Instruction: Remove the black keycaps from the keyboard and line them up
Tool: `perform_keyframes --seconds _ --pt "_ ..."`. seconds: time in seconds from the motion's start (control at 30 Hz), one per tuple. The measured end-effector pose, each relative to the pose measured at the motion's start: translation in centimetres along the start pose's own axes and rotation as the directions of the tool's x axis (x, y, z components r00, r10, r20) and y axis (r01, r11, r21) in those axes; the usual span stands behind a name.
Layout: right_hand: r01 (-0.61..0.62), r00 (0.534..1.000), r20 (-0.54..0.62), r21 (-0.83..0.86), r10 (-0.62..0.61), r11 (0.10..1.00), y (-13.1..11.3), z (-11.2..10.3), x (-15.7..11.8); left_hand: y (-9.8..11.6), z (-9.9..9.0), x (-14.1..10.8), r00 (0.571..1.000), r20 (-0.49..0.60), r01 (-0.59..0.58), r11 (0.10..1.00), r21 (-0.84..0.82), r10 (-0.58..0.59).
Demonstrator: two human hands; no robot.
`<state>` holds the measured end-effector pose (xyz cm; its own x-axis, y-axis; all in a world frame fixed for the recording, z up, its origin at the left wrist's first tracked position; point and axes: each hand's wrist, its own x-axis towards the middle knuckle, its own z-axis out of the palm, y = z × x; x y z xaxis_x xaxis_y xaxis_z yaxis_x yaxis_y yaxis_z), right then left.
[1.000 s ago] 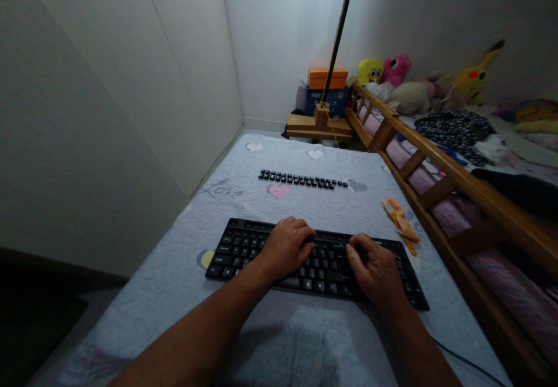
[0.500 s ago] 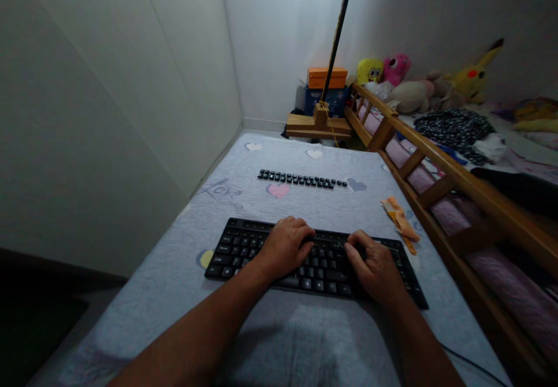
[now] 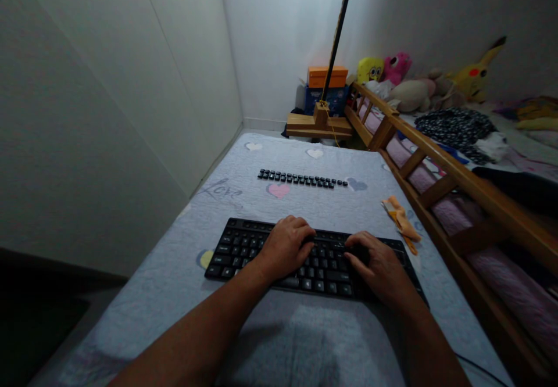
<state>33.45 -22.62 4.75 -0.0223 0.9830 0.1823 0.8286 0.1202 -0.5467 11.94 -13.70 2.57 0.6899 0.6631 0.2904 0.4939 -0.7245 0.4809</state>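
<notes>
A black keyboard point(image 3: 288, 282) lies on the pale quilted cover, with some dark gaps among its upper keys. My left hand point(image 3: 285, 246) rests over its upper middle, fingers curled down on the far rows and thumb bent in beside them. Further right, my right hand point(image 3: 378, 266) is over the right part of the keyboard. Its thumb and bent forefinger stand apart, and nothing shows between them; the other fingers are partly hidden. Beyond the keyboard, several loose black keycaps point(image 3: 300, 179) are lined up in two rows.
An orange cloth point(image 3: 403, 221) and a yellow-handled tool point(image 3: 410, 243) lie right of the keyboard. A cable point(image 3: 479, 368) runs off at lower right. The wooden bed rail point(image 3: 436, 154) borders the right side, the white cabinet point(image 3: 131, 114) the left. A wooden stand point(image 3: 320, 122) is at the back.
My right hand has shifted slightly, and its thumb and forefinger have parted a little more. My left hand, the keyboard and the keycap rows look the same.
</notes>
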Motion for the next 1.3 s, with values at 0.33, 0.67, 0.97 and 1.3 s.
perform_keyframes --seconds 0.33,0.67,0.97,1.3 --pt "-0.014 0.999 -0.045 -0.001 0.014 1.0 0.0 0.8 0.2 0.0 -0.1 0.1 1.0 0.0 -0.006 1.0 -0.015 0.006" --pt "-0.055 0.998 -0.006 0.001 0.055 0.999 -0.4 0.4 0.7 0.0 -0.1 0.1 1.0 -0.002 -0.009 1.0 -0.007 0.009" --pt "-0.085 0.995 0.046 -0.01 0.085 0.996 -0.5 -0.1 1.3 -0.1 0.0 0.1 1.0 0.008 0.0 1.0 -0.009 0.0" --pt "-0.128 0.989 0.081 0.028 0.125 0.991 -0.7 -0.6 1.9 -0.1 -0.1 0.2 1.0 0.015 -0.001 1.0 -0.003 0.001"
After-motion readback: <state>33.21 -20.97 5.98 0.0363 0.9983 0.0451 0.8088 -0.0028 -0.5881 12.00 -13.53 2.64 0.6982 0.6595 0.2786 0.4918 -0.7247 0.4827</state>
